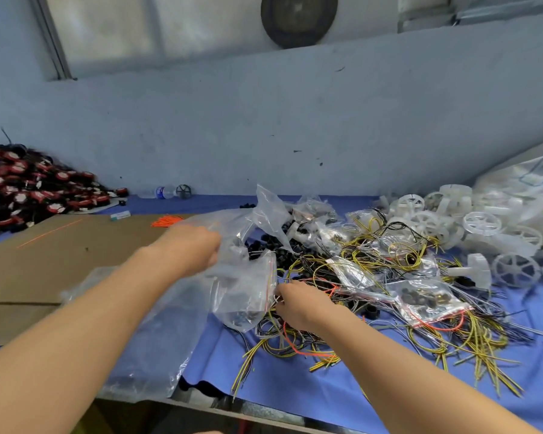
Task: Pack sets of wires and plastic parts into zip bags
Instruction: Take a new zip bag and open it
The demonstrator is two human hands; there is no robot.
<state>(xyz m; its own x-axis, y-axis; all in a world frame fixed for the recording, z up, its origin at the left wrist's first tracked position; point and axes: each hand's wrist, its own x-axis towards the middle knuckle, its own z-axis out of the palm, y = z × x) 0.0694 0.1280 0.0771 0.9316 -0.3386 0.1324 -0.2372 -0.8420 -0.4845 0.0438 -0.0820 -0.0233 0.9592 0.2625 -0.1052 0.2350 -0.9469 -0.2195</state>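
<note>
Looks barely midway: grips a clear red-zipped plastic bag (242, 286) in the left hand (198, 245) above the blue cloth (295, 402), pinches tangled yellow-and-black wires (295, 343) with the right hand (298, 303), leaves few filled bags (427, 302) and many white plastic wheels (483, 223) unpacked.

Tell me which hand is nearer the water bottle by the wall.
Left. The left hand, gripping a clear bag, lies in front of the water bottle; the right hand is farther, down among the wires.
</note>
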